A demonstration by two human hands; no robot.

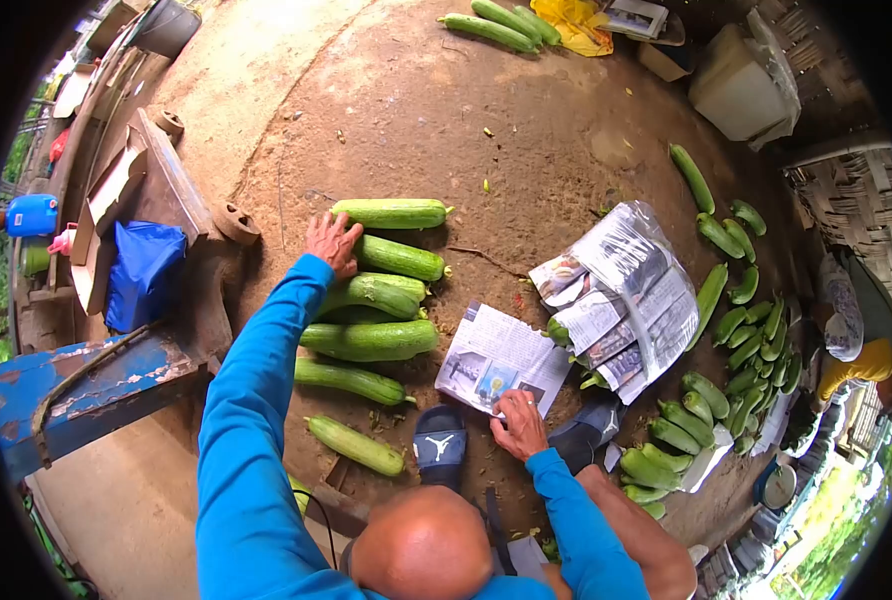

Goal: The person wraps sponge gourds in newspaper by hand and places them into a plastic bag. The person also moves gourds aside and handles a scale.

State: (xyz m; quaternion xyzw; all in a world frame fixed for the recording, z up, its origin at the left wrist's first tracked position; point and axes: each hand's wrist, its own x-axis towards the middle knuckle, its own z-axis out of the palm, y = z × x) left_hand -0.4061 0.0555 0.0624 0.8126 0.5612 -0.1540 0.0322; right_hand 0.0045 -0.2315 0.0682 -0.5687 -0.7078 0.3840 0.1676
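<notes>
Several long green gourds [371,340] lie side by side on the ground in front of me. My left hand [334,245] touches the left ends of the upper gourds, its fingers spread, near the top gourd [391,213] and the second one [401,258]. With its fingers curled, my right hand [519,425] grips the lower edge of a printed newspaper sheet [496,350] lying flat on the dirt. To the right of that sheet is a newspaper-wrapped bundle [631,300] with clear plastic over it; green ends poke out at its left side.
More gourds [501,28] lie at the top beside a yellow bag [573,25]. Many smaller green ones [756,350] are heaped at right, near another person's yellow sleeve [859,368]. A blue beam [96,390] and blue bag [146,272] stand at left. My slippered foot [439,445] is below the sheet.
</notes>
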